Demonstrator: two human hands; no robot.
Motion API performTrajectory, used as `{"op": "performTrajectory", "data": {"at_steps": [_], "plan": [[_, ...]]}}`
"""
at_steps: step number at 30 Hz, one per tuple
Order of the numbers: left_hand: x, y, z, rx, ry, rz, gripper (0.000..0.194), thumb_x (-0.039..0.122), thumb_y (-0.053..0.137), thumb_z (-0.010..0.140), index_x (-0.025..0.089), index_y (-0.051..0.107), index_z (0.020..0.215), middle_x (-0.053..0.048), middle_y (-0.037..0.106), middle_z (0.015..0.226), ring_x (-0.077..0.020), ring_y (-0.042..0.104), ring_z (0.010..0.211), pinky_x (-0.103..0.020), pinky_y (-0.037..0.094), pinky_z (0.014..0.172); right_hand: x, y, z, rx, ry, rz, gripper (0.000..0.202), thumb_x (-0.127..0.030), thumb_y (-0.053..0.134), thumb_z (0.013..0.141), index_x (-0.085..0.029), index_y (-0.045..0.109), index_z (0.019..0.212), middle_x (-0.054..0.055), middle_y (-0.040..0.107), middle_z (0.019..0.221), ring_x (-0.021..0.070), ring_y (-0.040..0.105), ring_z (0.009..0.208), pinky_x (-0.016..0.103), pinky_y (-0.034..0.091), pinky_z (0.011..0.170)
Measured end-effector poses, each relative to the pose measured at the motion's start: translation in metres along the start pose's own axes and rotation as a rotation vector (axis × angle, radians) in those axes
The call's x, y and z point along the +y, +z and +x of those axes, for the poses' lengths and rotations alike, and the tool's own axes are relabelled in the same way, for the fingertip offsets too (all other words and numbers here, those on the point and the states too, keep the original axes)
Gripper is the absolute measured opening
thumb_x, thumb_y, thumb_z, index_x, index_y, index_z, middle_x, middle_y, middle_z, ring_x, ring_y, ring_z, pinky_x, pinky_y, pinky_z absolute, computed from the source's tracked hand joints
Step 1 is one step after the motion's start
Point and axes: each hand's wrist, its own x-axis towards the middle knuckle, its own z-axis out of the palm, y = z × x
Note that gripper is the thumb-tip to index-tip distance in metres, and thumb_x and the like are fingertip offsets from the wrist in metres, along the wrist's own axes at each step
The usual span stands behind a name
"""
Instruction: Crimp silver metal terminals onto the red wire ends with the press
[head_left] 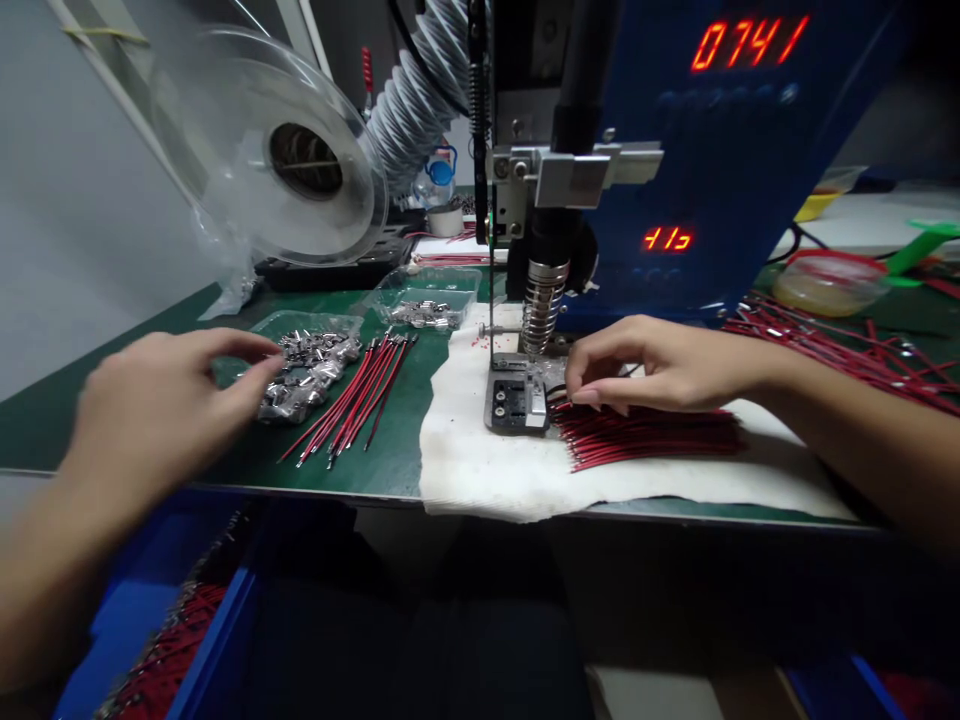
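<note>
My left hand (161, 400) is over a clear plastic tray (349, 322) heaped with small silvery metal parts (307, 365). Its thumb and forefinger come together at the tray; anything between them is too small to make out. Beside the soldering machine's tip, my right hand (645, 365) pinches a thin wire just right of a small black metal fixture (517, 400). Under this hand a row of red wires (645, 440) lies on a white cloth (480, 470). Another bundle of red wires (356, 390) with metal ends rests between the tray and the cloth.
The blue machine (675, 150) with red displays rises behind the fixture, its spring-wrapped soldering head (545, 300) above. A clear reel (300, 150) and a grey hose (412, 100) stand at the back left. More red wires (847, 350) lie right. A blue bin (217, 640) is below the table.
</note>
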Motion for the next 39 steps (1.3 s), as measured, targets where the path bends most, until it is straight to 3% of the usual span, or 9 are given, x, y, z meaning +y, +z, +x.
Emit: {"op": "performTrajectory", "data": {"at_steps": [3,8,18,21,26,30,32,35,39], "plan": [[0.014,0.002,0.023,-0.127,0.108,0.018,0.040,0.051,0.055,0.084,0.023,0.071,0.108,0.000,0.054,0.075,-0.0162,0.051,0.070,-0.033,0.042,0.080,0.001,0.000,0.001,-0.013,-0.006,0.006,0.022,-0.035,0.054,0.092,-0.015,0.062,0.090,0.001,0.062,0.078,0.0085,0.056,0.065,0.020,0.043,0.058],[0.015,0.014,0.046,-0.229,0.221,0.013,0.043,0.049,0.057,0.086,0.022,0.067,0.117,0.003,0.063,0.084,-0.0130,0.054,0.075,-0.024,0.038,0.080,0.003,-0.001,0.001,0.043,-0.010,-0.004,0.023,-0.037,0.056,0.090,-0.017,0.065,0.093,0.003,0.065,0.086,0.0127,0.058,0.076,0.023,0.045,0.066],[0.022,0.017,0.053,-0.320,0.266,0.006,0.038,0.045,0.058,0.087,0.014,0.070,0.106,0.003,0.064,0.080,-0.0127,0.055,0.074,-0.021,0.036,0.075,0.003,0.005,0.004,0.218,-0.012,-0.031,0.027,-0.039,0.060,0.088,-0.015,0.071,0.091,0.005,0.067,0.086,0.0134,0.060,0.076,0.025,0.046,0.068],[0.019,0.015,0.052,-0.274,0.214,-0.030,0.031,0.042,0.062,0.084,0.017,0.071,0.101,0.003,0.064,0.080,-0.0135,0.054,0.072,-0.025,0.039,0.077,0.003,0.008,0.005,0.280,0.036,-0.065,0.029,-0.040,0.059,0.087,-0.014,0.071,0.090,0.005,0.067,0.080,0.0128,0.059,0.070,0.024,0.043,0.061],[0.025,0.002,0.039,-0.062,0.095,-0.139,0.036,0.045,0.060,0.083,0.018,0.072,0.103,0.002,0.058,0.067,-0.0127,0.051,0.064,-0.031,0.043,0.078,-0.001,0.013,0.006,0.328,0.024,-0.167,0.024,-0.034,0.059,0.087,-0.014,0.073,0.090,0.005,0.069,0.081,0.0119,0.060,0.068,0.023,0.044,0.060],[0.057,-0.006,0.013,-0.030,0.126,-0.355,0.039,0.045,0.059,0.084,0.012,0.072,0.100,0.005,0.046,0.050,-0.0057,0.036,0.047,-0.022,0.038,0.063,-0.004,0.015,0.007,0.351,0.019,-0.187,0.023,-0.031,0.059,0.087,-0.015,0.073,0.096,0.005,0.070,0.084,0.0117,0.062,0.069,0.022,0.046,0.060],[0.080,-0.004,-0.003,-0.083,0.220,-0.541,0.035,0.042,0.058,0.086,0.011,0.071,0.097,0.002,0.057,0.060,-0.0059,0.043,0.048,-0.019,0.034,0.053,-0.004,0.016,0.007,0.369,0.014,-0.188,0.024,-0.030,0.059,0.087,-0.015,0.073,0.099,0.005,0.071,0.086,0.0113,0.062,0.069,0.022,0.046,0.060],[0.114,0.005,-0.025,-0.114,0.369,-0.813,0.022,0.032,0.055,0.091,0.014,0.068,0.090,-0.001,0.068,0.081,-0.0096,0.060,0.070,-0.019,0.043,0.060,-0.003,0.017,0.007,0.389,-0.038,-0.218,0.021,-0.029,0.060,0.087,-0.015,0.073,0.095,0.004,0.071,0.085,0.0110,0.063,0.070,0.022,0.046,0.063],[0.145,0.020,-0.041,-0.077,0.255,-1.127,0.015,0.026,0.058,0.090,0.014,0.065,0.096,-0.004,0.070,0.087,-0.0134,0.065,0.074,-0.025,0.052,0.064,-0.003,0.018,0.008,0.409,-0.046,-0.263,0.019,-0.028,0.061,0.086,-0.015,0.073,0.093,0.005,0.071,0.086,0.0113,0.063,0.072,0.022,0.046,0.066]]}}
